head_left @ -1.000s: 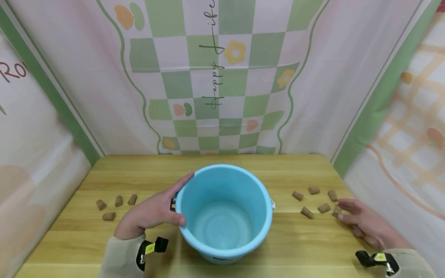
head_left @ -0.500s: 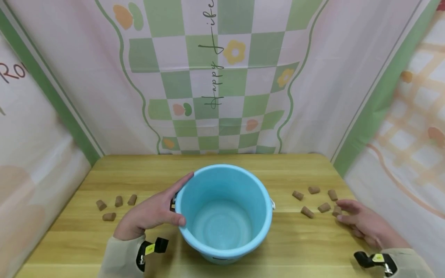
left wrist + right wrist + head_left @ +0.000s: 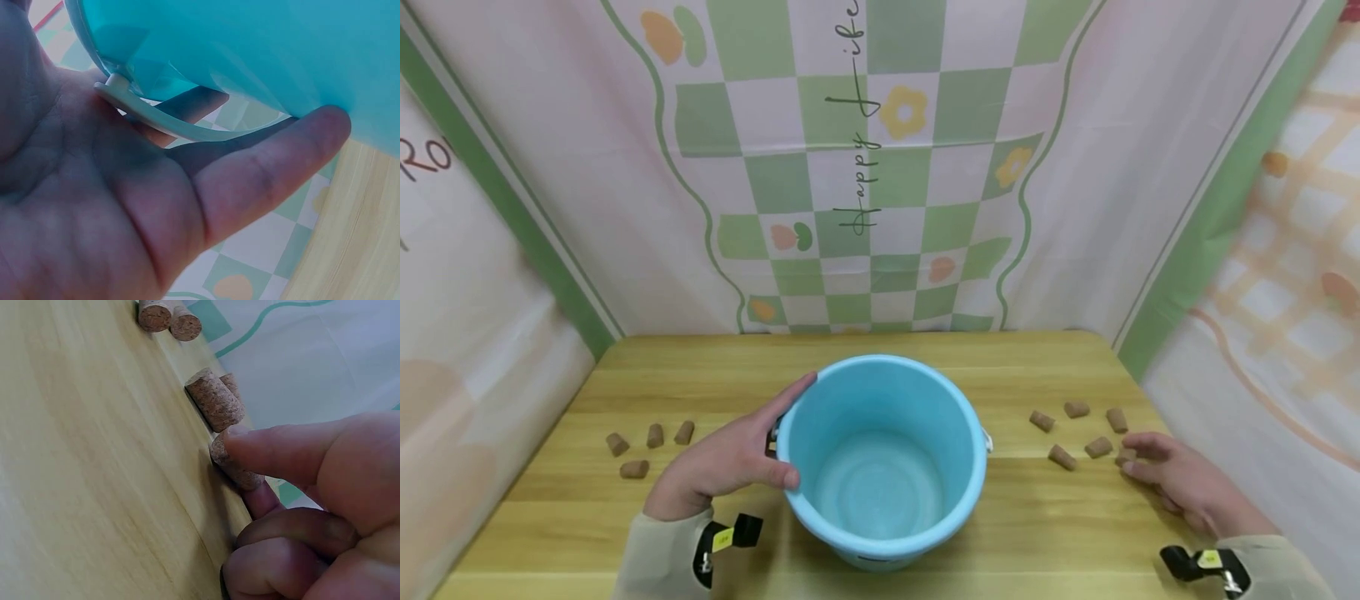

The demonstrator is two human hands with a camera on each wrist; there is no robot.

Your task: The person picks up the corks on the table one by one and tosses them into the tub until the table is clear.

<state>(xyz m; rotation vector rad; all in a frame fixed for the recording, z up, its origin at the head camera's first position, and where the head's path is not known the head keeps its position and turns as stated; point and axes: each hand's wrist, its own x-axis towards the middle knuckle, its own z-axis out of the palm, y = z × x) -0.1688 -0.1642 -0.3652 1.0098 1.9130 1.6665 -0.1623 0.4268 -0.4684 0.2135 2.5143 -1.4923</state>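
Observation:
A light blue bucket (image 3: 880, 408) stands upright on the wooden table, its inside bare. My left hand (image 3: 730, 458) holds its left side, with the thumb at the rim and the fingers spread along the outer wall. In the left wrist view the white handle (image 3: 169, 122) hangs between palm and bucket wall. On the right, my right hand (image 3: 1183, 487) pinches a brown cork (image 3: 240, 475) between thumb and index finger, close against the tabletop. Its other fingers are curled under. Several more corks (image 3: 1098, 447) lie just left of and beyond that hand.
Another group of several corks (image 3: 656, 435) lies on the left of the table (image 3: 1000, 542), beyond the left forearm. Printed curtains (image 3: 880, 167) enclose the back and both sides of the table. Each wrist wears a black strap with a small camera.
The right hand has shifted very slightly left, its thumb covering more of the cork. The left hand and the bucket hold still.

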